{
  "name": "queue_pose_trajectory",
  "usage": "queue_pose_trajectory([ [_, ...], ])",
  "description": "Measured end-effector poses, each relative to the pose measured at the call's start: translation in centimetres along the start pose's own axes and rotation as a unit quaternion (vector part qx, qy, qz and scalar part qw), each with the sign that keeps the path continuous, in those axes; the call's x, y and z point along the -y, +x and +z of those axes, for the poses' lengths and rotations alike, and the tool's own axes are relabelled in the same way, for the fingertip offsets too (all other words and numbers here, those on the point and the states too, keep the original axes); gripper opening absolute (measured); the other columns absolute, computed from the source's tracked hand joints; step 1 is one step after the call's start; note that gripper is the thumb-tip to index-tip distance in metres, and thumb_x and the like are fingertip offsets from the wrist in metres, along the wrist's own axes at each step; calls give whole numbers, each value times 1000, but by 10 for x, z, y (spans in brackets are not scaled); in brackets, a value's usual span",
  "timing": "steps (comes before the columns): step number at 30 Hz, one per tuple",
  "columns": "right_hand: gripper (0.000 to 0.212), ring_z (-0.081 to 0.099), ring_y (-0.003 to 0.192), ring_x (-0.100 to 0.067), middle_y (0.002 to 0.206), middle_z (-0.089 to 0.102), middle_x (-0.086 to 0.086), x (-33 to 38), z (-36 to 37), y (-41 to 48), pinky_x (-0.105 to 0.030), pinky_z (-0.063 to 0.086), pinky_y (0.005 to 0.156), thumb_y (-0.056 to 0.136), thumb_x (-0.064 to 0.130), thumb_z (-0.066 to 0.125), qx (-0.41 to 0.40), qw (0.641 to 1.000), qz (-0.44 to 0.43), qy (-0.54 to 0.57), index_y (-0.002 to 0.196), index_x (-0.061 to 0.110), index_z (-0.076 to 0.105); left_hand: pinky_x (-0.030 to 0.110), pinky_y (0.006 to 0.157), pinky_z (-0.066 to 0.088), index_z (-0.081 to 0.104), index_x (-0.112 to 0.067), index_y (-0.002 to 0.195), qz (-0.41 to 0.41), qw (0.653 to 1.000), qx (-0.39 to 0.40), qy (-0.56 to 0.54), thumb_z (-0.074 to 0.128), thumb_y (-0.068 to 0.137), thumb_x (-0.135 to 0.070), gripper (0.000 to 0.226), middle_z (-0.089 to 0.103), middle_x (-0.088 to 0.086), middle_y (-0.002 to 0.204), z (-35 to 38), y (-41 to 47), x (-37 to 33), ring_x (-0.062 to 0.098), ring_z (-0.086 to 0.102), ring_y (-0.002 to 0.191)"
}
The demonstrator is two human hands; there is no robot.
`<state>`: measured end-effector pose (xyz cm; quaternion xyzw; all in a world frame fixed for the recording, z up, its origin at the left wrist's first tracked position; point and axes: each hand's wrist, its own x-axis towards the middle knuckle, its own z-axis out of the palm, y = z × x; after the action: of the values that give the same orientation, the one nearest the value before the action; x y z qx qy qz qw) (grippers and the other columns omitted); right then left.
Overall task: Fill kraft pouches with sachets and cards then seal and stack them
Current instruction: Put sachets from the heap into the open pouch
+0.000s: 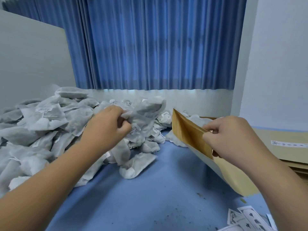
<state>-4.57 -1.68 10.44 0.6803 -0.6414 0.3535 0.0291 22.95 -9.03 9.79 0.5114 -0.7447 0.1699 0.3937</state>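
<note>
My left hand [108, 124] grips a grey-white fabric sachet [146, 112] and holds it up over the big sachet pile [38, 127] on the left of the blue table. My right hand [228, 137] pinches the rim of a brown kraft pouch [186, 130] and holds its mouth open toward the left. The pouch slants down to the right, its lower end [240, 180] near the table. The lifted sachet hangs just left of the pouch mouth. White printed cards [248, 219] lie at the lower right.
A stack of flat kraft pouches [290, 147] lies at the right edge. More sachets [196, 119] sit behind the held pouch. A grey partition [30, 60] stands at the left and a blue curtain [158, 47] hangs behind. Dark crumbs speckle the blue tabletop [158, 189].
</note>
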Motion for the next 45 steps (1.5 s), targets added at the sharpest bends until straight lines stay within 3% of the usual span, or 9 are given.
queue_pose_trajectory([
  [10,26,48,57,-24,69,62,-19,-15,-9,-5,-27,39,52,67,6,50,48,998,32,-23,78,11,73,36,68,49,58,-13,88,184,960,209,-19,28,77,-38,40,54,-1,93,25,-68,-46,23,57,79],
  [14,29,39,58,-20,77,60,-25,-19,-8,-3,-28,34,54,67,6,50,46,998,34,-22,86,5,72,30,71,45,50,-22,92,160,940,296,-60,29,78,-45,34,36,-15,96,40,-93,-48,9,47,81],
  [19,27,42,57,-21,77,62,-24,-19,-9,-3,-28,37,54,69,8,51,45,998,41,-21,85,7,72,26,90,47,32,-53,130,118,917,375,-70,52,69,-69,66,20,-35,134,41,-110,-41,-11,36,118],
  [25,25,53,64,-26,82,65,-22,-15,-12,-5,-30,43,56,73,9,52,46,998,43,-29,87,7,73,30,97,46,40,-48,139,141,940,299,-83,47,85,-28,58,32,-30,146,26,-105,-33,-4,39,131],
  [29,24,62,71,-31,71,65,-15,-10,-13,-8,-35,53,58,72,10,53,48,998,26,-38,80,16,74,14,89,40,68,-20,113,99,979,132,-115,48,73,-23,44,67,-10,110,4,-94,-37,7,58,103],
  [33,26,59,62,-17,66,63,2,-6,-9,-9,-23,41,48,77,14,54,70,997,13,-42,87,27,75,4,75,33,65,-11,98,67,985,-50,-153,45,78,-26,32,58,-21,94,-18,-79,-54,1,49,85],
  [36,23,57,60,-14,63,60,5,-3,-7,-10,-21,41,48,79,16,56,74,996,-2,-40,84,29,74,1,86,30,64,-10,104,132,972,-38,-189,50,82,-19,29,55,-23,105,-20,-62,-82,-4,47,96],
  [40,36,44,51,-14,53,47,4,-4,-8,-11,-24,29,45,85,18,57,65,997,-24,-37,50,28,54,13,85,40,66,-3,104,227,951,63,-200,60,74,2,31,65,3,104,-7,-46,-109,16,57,100],
  [45,21,59,61,-22,63,63,-3,-12,-16,-8,-31,47,53,78,12,54,80,997,0,1,71,18,73,13,66,37,60,-12,80,258,939,172,-148,44,67,-23,24,56,-10,76,-3,-32,-112,4,47,72],
])
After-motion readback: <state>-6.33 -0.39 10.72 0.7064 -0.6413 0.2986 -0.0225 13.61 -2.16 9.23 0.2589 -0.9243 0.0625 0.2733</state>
